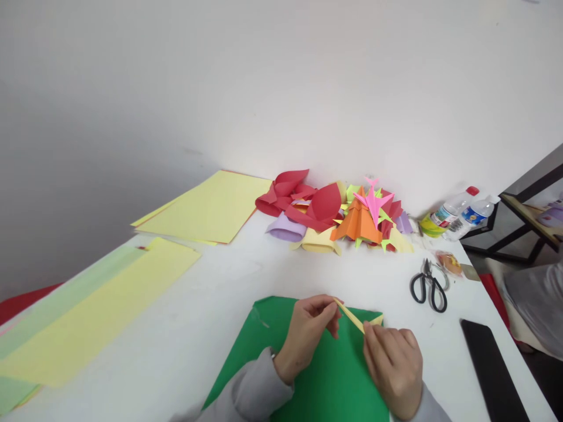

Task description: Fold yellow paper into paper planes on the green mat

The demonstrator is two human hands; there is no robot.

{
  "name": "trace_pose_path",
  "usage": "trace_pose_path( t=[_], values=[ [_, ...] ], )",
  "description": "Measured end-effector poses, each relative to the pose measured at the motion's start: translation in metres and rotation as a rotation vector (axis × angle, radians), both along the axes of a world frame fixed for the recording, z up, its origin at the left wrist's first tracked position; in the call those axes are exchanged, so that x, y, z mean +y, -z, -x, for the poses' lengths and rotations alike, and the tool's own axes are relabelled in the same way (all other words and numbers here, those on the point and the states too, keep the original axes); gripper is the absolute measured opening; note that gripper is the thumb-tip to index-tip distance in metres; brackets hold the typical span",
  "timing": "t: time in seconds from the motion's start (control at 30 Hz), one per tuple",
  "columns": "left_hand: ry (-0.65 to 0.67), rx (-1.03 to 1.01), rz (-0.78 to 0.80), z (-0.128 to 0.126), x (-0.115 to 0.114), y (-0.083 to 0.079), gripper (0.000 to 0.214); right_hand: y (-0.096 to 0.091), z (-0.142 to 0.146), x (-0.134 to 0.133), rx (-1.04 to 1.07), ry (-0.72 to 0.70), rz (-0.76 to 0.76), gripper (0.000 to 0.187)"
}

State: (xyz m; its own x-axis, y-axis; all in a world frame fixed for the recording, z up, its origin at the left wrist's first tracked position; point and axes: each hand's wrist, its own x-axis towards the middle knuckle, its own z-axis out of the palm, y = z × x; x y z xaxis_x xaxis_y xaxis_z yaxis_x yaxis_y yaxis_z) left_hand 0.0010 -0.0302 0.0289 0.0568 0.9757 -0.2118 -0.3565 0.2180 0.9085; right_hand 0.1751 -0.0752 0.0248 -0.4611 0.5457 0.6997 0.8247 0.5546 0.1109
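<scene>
Both hands pinch a narrow folded strip of yellow paper (pixel 350 315) over a green paper sheet (pixel 325 375).

The left hand (pixel 308 335) has its grip closed on the strip's upper end, thumb and fingertips pressed together. The right hand (pixel 393 364) has its grip clamped on the lower end, fingers curled. The strip slants just above the green sheet, which lies flat on the white tabletop (pixel 211 316). At the far right a red-capped clear plastic bottle (pixel 453 206) and a white-capped clear plastic bottle (pixel 474 215) lie on their sides, touching; their contents cannot be told. Black-handled scissors (pixel 428 287) lie nearer the hands.
</scene>
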Motion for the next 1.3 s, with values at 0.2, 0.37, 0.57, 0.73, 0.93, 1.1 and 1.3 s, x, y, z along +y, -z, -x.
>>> trace_pose_path(
  t=[0.2,0.37,0.57,0.73,0.93,1.1,1.3],
  values=[
    [0.040,0.012,-0.018,0.0013,0.0007,0.0036,0.028,-0.0042,0.0031,0.0005,0.000,-0.001,-0.033,0.012],
    [0.035,0.001,0.001,0.0015,0.0011,0.0031,0.026,-0.0044,0.0026,0.0007,0.001,-0.003,-0.034,0.012],
    [0.016,0.035,0.028,0.0030,0.0013,-0.0018,0.022,-0.0018,0.0008,-0.0010,-0.007,-0.008,-0.036,0.014],
    [0.028,0.198,-0.053,0.0066,0.0006,-0.0037,0.029,-0.0031,0.0011,-0.0010,-0.003,-0.009,-0.036,0.014],
    [0.038,0.210,-0.105,0.0076,0.0012,-0.0016,0.031,-0.0044,0.0025,-0.0002,0.015,-0.017,-0.014,0.013],
    [0.056,0.143,-0.113,0.0062,0.0006,-0.0040,0.024,-0.0010,0.0009,-0.0004,0.012,-0.009,0.014,0.013],
    [0.058,0.149,-0.127,0.0069,-0.0004,-0.0024,0.026,0.0002,0.0002,-0.0016,0.006,-0.014,0.025,0.014]
  ],
)
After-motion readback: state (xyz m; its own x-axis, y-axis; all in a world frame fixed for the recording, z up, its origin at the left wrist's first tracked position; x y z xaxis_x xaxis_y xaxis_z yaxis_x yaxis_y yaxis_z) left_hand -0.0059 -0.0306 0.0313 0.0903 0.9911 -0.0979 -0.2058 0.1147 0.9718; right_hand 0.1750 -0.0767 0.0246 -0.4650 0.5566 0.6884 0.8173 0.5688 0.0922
